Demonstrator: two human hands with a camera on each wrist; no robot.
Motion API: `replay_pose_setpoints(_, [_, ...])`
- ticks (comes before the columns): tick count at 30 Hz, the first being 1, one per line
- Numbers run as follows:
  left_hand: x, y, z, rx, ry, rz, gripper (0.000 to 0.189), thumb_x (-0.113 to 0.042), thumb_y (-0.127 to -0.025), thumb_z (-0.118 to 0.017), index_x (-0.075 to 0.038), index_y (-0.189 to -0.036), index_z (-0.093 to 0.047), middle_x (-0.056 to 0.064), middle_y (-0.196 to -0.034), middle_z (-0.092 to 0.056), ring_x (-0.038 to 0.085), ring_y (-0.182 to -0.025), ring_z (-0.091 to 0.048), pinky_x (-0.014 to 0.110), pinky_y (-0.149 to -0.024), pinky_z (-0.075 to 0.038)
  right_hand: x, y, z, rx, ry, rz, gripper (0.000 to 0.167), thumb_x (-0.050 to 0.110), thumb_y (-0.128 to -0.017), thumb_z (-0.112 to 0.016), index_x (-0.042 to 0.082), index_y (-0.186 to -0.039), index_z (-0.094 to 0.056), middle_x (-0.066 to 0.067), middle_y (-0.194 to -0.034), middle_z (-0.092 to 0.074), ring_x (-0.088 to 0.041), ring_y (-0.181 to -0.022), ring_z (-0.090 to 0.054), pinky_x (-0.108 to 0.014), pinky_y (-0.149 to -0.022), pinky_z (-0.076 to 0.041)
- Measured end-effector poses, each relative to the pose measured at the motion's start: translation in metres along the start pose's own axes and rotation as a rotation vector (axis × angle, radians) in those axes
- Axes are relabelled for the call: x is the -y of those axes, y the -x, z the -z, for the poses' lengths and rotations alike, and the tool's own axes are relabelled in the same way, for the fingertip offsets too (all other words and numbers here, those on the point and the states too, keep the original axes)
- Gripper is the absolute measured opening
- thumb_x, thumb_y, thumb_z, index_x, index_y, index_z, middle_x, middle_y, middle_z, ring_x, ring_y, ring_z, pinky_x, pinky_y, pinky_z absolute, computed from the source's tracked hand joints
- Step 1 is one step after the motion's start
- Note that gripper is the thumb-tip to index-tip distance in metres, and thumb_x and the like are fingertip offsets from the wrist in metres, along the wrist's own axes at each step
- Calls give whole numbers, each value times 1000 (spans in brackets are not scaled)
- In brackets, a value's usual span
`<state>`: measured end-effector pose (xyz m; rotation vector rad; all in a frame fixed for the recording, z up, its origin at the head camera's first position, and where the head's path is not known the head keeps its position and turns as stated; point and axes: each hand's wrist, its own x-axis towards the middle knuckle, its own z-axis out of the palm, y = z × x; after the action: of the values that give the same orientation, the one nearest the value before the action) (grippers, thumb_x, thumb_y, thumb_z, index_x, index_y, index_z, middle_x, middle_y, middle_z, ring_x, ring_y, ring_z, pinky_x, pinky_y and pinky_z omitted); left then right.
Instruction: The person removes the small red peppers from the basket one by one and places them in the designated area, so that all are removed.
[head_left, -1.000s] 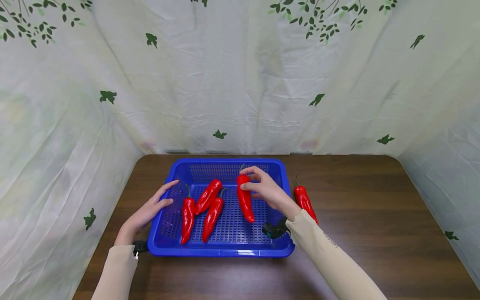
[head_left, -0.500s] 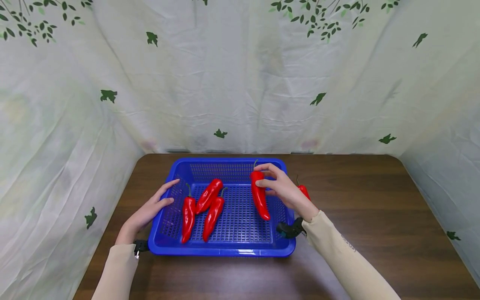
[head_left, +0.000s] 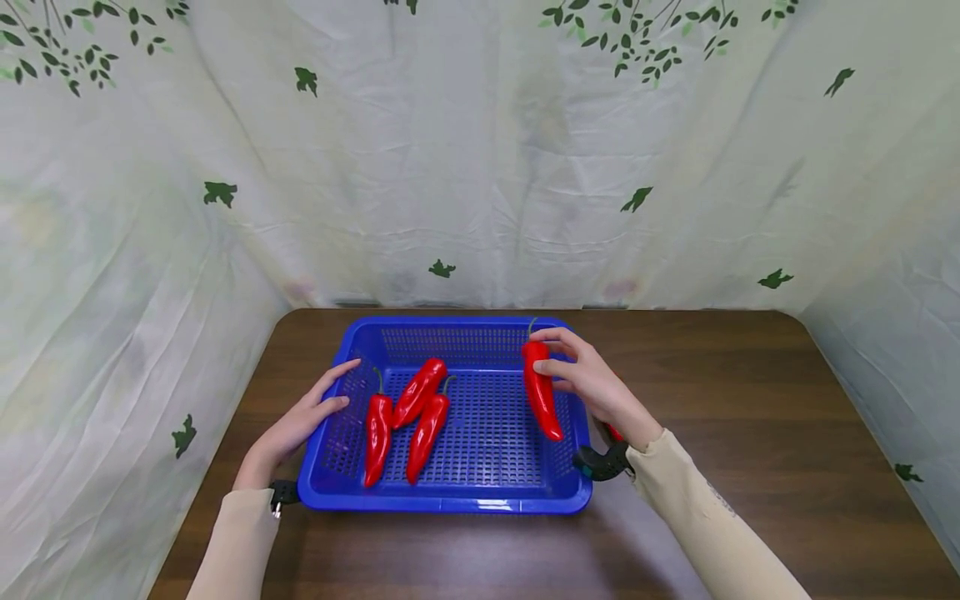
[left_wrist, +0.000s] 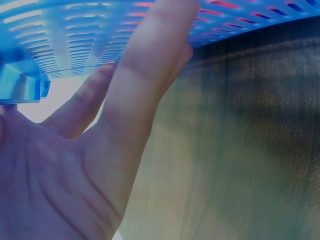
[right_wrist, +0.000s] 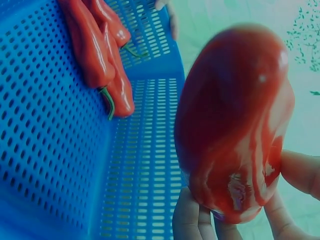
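Note:
My right hand (head_left: 592, 379) holds a long red pepper (head_left: 542, 392) near its stem end, over the right side of the blue basket (head_left: 450, 506). The pepper hangs tip down, tilted slightly. In the right wrist view this pepper (right_wrist: 232, 120) fills the right part, with fingers and thumb around its far end. Three red peppers lie in the basket's left half: one at the left (head_left: 378, 437), one behind (head_left: 420, 392), one in front (head_left: 427, 437). My left hand (head_left: 296, 425) rests on the basket's left rim with its fingers fairly straight; some fingers are hidden.
Another red pepper (head_left: 615, 432) lies on the brown table (head_left: 750, 433) right of the basket, mostly hidden by my right hand and forearm. A pale cloth (head_left: 480, 167) with leaf prints hangs behind the table and at its sides.
My right hand has moved right with the pepper, from the basket's middle right towards its right wall. The pepper on the table is now largely covered. My left hand stays in place.

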<state>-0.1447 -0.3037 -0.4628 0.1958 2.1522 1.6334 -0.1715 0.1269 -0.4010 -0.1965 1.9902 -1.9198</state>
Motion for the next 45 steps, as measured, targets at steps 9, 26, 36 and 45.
replay_pose_setpoints(9, [1,1,-1,-4,-4,1,57,-24,-103,-43,-31,-153,-17,21,-154,-10,52,-121,-43,49,-82,-53,-2,7,15,-17,32,11,42,9,-93,-59,5,-134,-46,-20,-133,-47,-33,-107,-55,-42,-85,-52])
replay_pose_setpoints(26, [-1,1,-2,-1,-7,-5,57,-23,-103,-43,-29,-153,-17,21,-154,-10,52,-121,-43,48,-82,-53,-7,19,44,-33,6,42,44,9,-94,-56,5,-136,-44,-21,-131,-47,-33,-106,-55,-47,-83,-52])
replay_pose_setpoints(36, [-5,2,-4,-4,-17,-14,58,-23,-102,-44,-26,-154,-16,22,-155,-7,54,-123,-40,50,-82,-53,-9,23,62,-62,-7,74,43,8,-96,-54,1,-136,-41,-22,-133,-45,-25,-101,-59,-35,-81,-54])
replay_pose_setpoints(45, [-3,1,-3,-4,-17,-27,58,-23,-102,-43,-26,-153,-16,23,-154,-8,54,-122,-40,50,-82,-53,-14,27,74,-99,7,60,45,8,-96,-53,1,-138,-40,-20,-136,-41,-22,-104,-56,-31,-83,-53])
